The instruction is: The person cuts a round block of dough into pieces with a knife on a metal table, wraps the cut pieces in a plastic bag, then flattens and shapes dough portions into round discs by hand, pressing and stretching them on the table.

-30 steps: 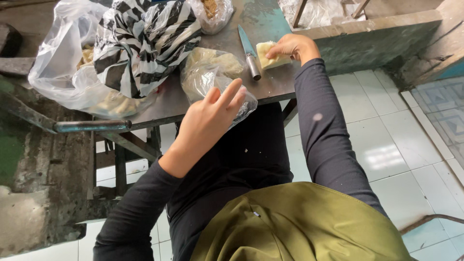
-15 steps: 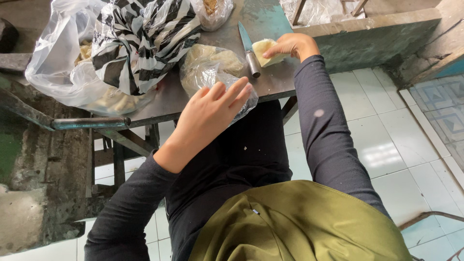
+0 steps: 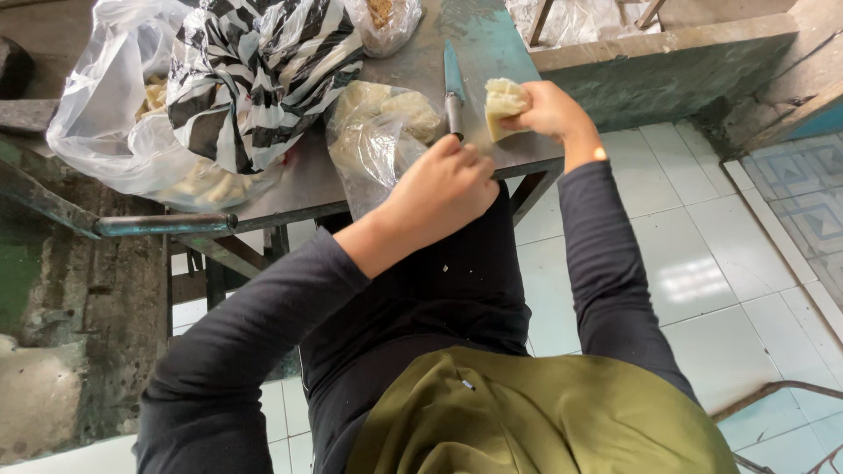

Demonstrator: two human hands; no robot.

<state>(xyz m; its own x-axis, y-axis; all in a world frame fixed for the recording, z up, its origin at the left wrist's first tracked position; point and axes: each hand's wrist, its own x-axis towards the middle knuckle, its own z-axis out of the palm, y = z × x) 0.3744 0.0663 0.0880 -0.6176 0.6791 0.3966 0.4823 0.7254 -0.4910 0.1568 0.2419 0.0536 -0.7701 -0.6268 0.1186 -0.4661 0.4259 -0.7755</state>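
My right hand (image 3: 555, 112) holds a pale, cream-coloured chunk of food (image 3: 502, 105) against the near edge of a grey metal table (image 3: 492, 44). A knife (image 3: 451, 77) with a teal blade lies on the table just left of the chunk, handle towards me. My left hand (image 3: 443, 184) has its fingers curled around the end of that handle. A clear plastic bag of similar pale pieces (image 3: 378, 132) lies right beside my left hand.
A black-and-white striped plastic bag (image 3: 255, 70) and a large clear bag (image 3: 105, 123) fill the table's left half. A small clear bag (image 3: 384, 17) sits at the back. A metal bar (image 3: 167, 225) juts out at the left. White floor tiles (image 3: 702, 263) lie at the right.
My left hand, open over the clear bag before, has moved right and closed at the knife handle. My right hand keeps hold of the pale chunk.
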